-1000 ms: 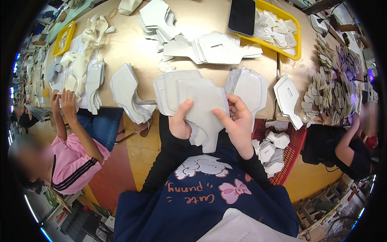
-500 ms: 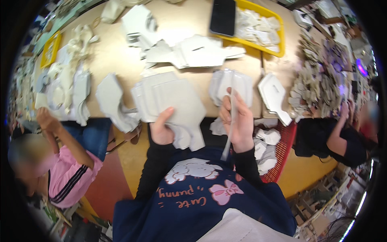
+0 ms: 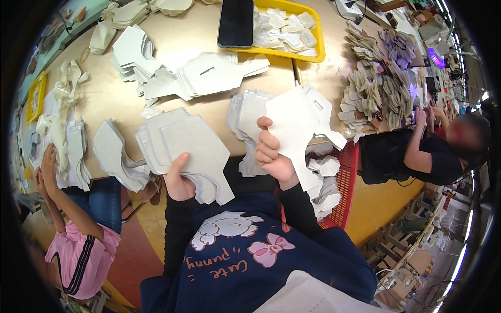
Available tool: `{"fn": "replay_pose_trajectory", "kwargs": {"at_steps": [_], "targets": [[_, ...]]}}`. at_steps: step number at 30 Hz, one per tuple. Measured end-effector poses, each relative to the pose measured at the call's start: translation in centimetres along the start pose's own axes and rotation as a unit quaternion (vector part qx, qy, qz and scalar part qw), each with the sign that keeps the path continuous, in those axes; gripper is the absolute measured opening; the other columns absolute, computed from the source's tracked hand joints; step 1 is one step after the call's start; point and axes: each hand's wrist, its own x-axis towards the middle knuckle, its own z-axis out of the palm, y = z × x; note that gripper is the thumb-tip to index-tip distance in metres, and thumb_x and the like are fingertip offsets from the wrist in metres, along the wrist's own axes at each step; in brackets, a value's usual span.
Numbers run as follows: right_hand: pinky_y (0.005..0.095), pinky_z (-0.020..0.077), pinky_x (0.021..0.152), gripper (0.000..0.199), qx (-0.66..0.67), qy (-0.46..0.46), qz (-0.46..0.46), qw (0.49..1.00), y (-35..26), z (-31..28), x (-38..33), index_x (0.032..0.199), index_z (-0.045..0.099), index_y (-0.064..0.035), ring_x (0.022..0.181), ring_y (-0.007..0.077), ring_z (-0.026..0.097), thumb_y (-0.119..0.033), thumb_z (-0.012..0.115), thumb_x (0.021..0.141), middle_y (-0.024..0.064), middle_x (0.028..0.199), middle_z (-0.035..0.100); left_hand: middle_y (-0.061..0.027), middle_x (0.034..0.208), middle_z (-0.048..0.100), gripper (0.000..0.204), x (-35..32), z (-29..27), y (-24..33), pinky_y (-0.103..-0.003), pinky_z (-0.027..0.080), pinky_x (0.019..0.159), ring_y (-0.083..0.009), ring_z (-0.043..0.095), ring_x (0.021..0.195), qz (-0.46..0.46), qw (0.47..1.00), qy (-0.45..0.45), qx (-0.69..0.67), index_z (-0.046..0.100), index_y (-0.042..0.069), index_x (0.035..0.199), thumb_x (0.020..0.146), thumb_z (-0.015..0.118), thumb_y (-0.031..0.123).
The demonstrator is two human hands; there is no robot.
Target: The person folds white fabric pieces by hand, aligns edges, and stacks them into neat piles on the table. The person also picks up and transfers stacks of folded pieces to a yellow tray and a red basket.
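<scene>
The left hand (image 3: 181, 181), as I see it from afar, pinches a fanned stack of grey pieces (image 3: 195, 141) at the near edge of the counter (image 3: 180, 39), thumb on top. I see the right hand (image 3: 275, 156) gripping a raised white piece (image 3: 292, 122), which partly covers a slotted piece (image 3: 324, 121) beside it.

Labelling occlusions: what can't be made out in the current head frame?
All in the head view:
Left hand: fingers hidden beneath the grey stack.
Right hand: thumb hidden by its own fingers or the held white piece.
Phone: far end cut off by the top edge.
Red basket: partly hidden by the right sleeve.
</scene>
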Motion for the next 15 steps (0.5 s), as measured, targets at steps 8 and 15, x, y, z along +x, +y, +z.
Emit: {"fn": "replay_pose_trajectory", "kwargs": {"at_steps": [8, 15], "targets": [[0.0210, 0.0408, 0.061, 0.028, -0.424, 0.178, -0.141, 0.877, 0.5, 1.5, 0.1, 0.123, 0.049, -0.0040, 0.064, 0.0079, 0.050, -0.023, 0.045, 0.103, 0.0004, 0.078, 0.054, -0.0172, 0.120, 0.059, 0.051, 0.1, -0.1, -0.1, -0.042, 0.049, 0.094, -0.0290, 0.060, 0.109, 0.010, 1.000, 0.003, -0.001, 0.045, -0.004, 0.132, 0.085, 0.059, 0.009], [0.0234, 0.0475, 0.083, 0.030, -0.657, 0.235, -0.379, 0.608, 1.7, 1.6, 0.9, 0.127, 0.048, -0.0015, 0.094, 0.0096, 0.061, -0.015, 0.050, 0.101, 0.0083, 0.111, 0.065, -0.0185, 0.121, 0.058, 0.052, 0.0, 0.5, -0.6, -0.043, 0.049, 0.095, -0.0308, 0.060, 0.110, -0.012, 1.000, -0.023, -0.004, 0.044, -0.005, 0.132, 0.085, 0.058, 0.008]]}}
